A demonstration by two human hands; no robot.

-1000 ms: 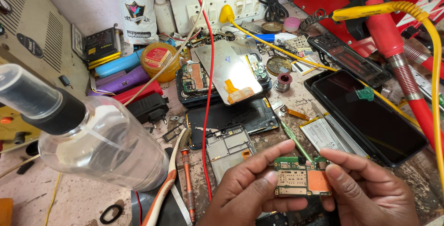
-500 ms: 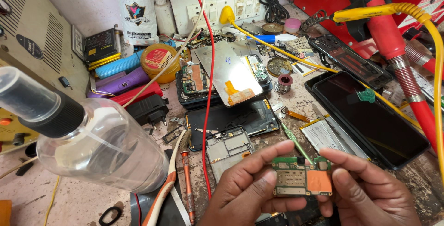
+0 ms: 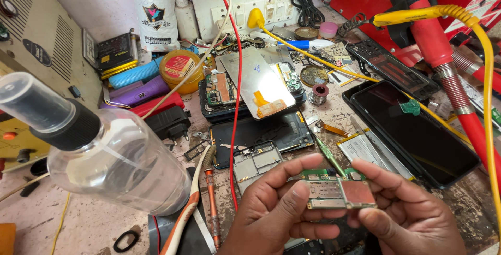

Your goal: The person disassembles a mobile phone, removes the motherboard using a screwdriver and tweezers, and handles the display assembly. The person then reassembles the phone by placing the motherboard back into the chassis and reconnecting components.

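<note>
A small green phone circuit board (image 3: pixel 338 190) with metal shields is held up between both hands near the bottom of the head view. My left hand (image 3: pixel 276 213) pinches its left end with thumb and fingers. My right hand (image 3: pixel 412 216) grips its right end, the thumb lying over the lower edge. Just behind the board lies an opened phone frame (image 3: pixel 255 158) and a green-handled tool (image 3: pixel 329 156). A disassembled phone with a lifted screen (image 3: pixel 255 85) rests further back.
A clear spray bottle (image 3: pixel 104 156) with a black collar lies at the left. Pliers (image 3: pixel 185 208) and a screwdriver (image 3: pixel 211 203) lie beside it. A black phone (image 3: pixel 417 129) sits at right, a red and yellow hose (image 3: pixel 459 93) over it. A red wire (image 3: pixel 237 93) crosses the bench.
The two hands have turned and shifted the board slightly; the fingers have regripped its ends. Nothing else on the bench has moved.
</note>
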